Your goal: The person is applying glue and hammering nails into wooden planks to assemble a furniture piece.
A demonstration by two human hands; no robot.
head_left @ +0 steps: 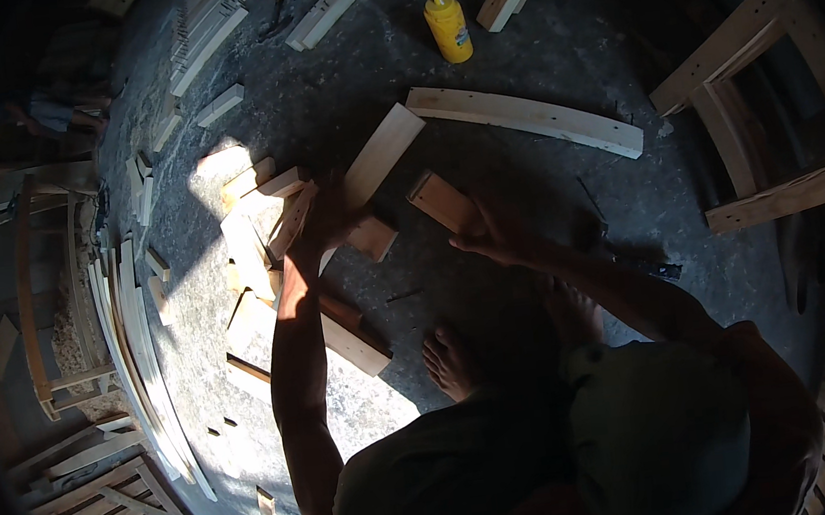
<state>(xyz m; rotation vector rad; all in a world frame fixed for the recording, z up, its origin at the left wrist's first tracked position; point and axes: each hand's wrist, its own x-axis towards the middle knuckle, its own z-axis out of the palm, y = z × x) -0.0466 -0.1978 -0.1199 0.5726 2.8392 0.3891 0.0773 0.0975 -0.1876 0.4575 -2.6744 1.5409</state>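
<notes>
My right hand is closed around the near end of a short wooden block, held low over the floor. My left hand reaches into a loose pile of wood offcuts; its fingers are lost in dark shadow, so its grip is unclear. Beside it lie a small tilted block and another short block. A pale board slants away just beyond that hand. Nearer my feet, a longer piece lies at an angle, partly in sunlight.
A long drilled board lies beyond my hands, with a yellow bottle standing behind it. Wooden frames stand at right. Long strips and stacked slats lie leftward. A dark tool rests near my right foot.
</notes>
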